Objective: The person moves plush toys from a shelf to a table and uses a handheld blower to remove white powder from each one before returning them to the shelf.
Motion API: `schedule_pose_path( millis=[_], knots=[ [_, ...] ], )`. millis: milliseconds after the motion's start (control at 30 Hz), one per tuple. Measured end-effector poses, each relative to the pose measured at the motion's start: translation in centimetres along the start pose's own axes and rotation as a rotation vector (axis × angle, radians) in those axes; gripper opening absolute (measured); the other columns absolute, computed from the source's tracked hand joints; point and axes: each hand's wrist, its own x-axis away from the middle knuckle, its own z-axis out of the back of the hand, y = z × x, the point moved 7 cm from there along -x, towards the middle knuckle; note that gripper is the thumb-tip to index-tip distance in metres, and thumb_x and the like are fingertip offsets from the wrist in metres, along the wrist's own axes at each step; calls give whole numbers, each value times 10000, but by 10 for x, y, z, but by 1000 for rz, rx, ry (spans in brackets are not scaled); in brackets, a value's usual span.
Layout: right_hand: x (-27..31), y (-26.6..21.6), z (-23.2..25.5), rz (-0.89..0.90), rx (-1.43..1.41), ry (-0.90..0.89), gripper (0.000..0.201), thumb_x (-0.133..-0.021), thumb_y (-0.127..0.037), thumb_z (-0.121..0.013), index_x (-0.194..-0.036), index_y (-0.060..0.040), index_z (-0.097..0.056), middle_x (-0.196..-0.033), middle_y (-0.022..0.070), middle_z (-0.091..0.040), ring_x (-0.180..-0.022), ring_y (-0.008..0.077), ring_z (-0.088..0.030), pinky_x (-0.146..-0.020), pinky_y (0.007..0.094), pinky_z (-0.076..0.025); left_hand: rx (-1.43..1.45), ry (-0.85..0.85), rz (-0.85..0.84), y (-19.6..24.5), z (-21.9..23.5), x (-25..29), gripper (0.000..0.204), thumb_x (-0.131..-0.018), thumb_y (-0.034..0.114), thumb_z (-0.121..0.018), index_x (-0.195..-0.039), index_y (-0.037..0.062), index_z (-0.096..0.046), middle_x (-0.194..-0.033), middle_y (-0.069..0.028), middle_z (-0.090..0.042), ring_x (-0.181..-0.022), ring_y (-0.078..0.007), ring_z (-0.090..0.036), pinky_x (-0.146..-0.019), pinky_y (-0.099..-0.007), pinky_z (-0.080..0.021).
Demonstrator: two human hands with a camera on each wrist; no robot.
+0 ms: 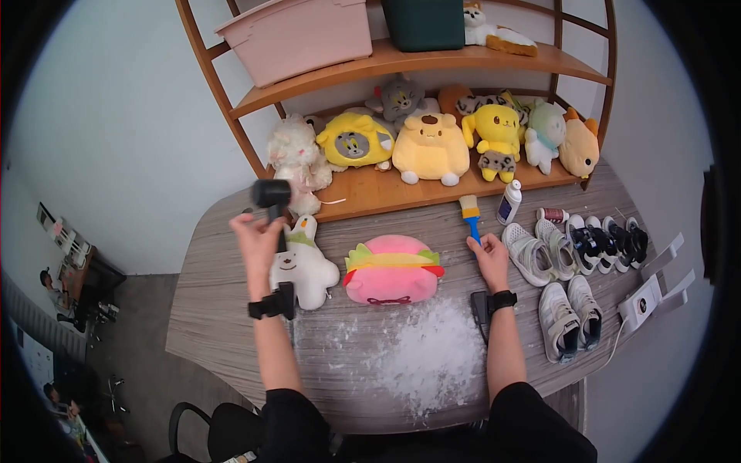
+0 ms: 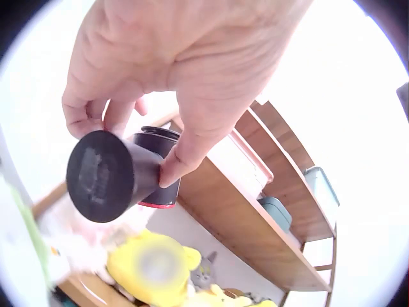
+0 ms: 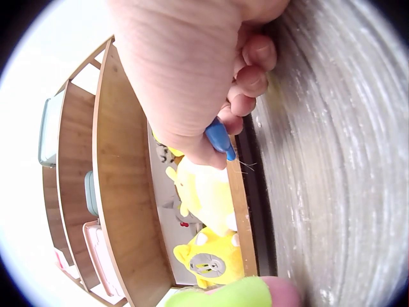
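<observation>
Right hand (image 1: 492, 266) around blue-handled brush (image 1: 472, 225)

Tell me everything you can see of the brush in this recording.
The brush has a blue, smooth-looking handle, plastic by its look, and a short block of tan bristles, paler near the handle. The right hand pinches the handle between thumb and fingers, the bristles pointing away from the person, towards the shelf. It is left of the white bottle, not touching it. I cannot tell whether the bristles touch the table.

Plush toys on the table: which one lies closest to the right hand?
The pink burger plush, with green and yellow layers; the white plush lies farther left.
</observation>
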Motion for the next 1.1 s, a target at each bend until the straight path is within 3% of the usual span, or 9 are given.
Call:
schedule_pose_path(
  millis=[167,300,700,867,933,967,1000,1067,1100],
  knots=[
    [0,-7,2,-10,65,39,360,-818,-281,-798,-691,-31,-573,-613,-28,-506,-592,64,-427,-548,255,-363,-432,193,3,-60,97,-14,535,-771,111,-765,-1095,59,-343,-820,-192,-674,-759,-309,-677,-751,-394,-519],
    [0,-2,2,-15,42,45,367,-810,-307,-797,-690,-35,-583,-605,-21,-517,-579,75,-439,-544,260,-364,-651,165,204,-141,140,8,577,-741,71,-768,-1148,13,-362,-1006,-280,-620,-959,-444,-646,-848,-486,-492],
    [3,-6,2,-19,451,61,417,-772,-393,-780,-653,-54,-568,-579,86,-564,-599,276,-585,-603,407,-456,-778,185,347,-181,169,26,607,-742,120,-814,-1164,20,-390,-1086,-296,-626,-1023,-472,-616,-888,-499,-487],
    [9,-17,8,-125,627,158,370,-794,-387,-759,-791,-57,-593,-705,122,-635,-759,363,-651,-707,478,-499,-1022,343,230,-124,144,46,698,-793,312,-797,-1300,29,-409,-1190,-248,-624,-1143,-432,-580,-962,-499,-443],
    [13,-19,7,-62,609,207,392,-803,-390,-753,-909,-57,-576,-855,132,-642,-850,355,-645,-745,468,-497,-601,161,195,-80,110,53,713,-796,404,-790,-1331,52,-477,-1355,-200,-541,-1306,-397,-448,-1069,-478,-350],
    [14,-24,0,-18,602,216,413,-807,-391,-750,-968,-57,-567,-930,137,-646,-896,351,-642,-763,463,-497,-486,41,-126,-50,70,75,747,-791,418,-793,-1356,47,-474,-1396,-225,-493,-1345,-374,-409,-1090,-469,-332],
    [14,-28,-4,-51,635,166,502,-819,-387,-744,-1121,-50,-526,-1089,145,-592,-1015,352,-604,-818,452,-490,-470,-126,-198,-19,46,88,816,-775,431,-799,-1408,62,-437,-1432,-241,-449,-1373,-396,-369,-1112,-496,-297],
    [19,-50,-13,123,564,172,498,-819,-377,-748,-1133,-49,-544,-1114,148,-571,-1021,348,-592,-839,443,-486,-689,-159,-361,-2,12,113,889,-748,437,-811,-1458,101,-395,-1499,-243,-364,-1405,-432,-306,-1123,-539,-259],
    [23,-62,-16,206,525,175,496,-819,-372,-750,-1139,-49,-553,-1126,150,-561,-1024,347,-586,-849,439,-484,-734,-192,-299,-10,4,117,907,-744,433,-811,-1473,116,-375,-1517,-241,-333,-1411,-443,-289,-1122,-554,-253]
  ],
)
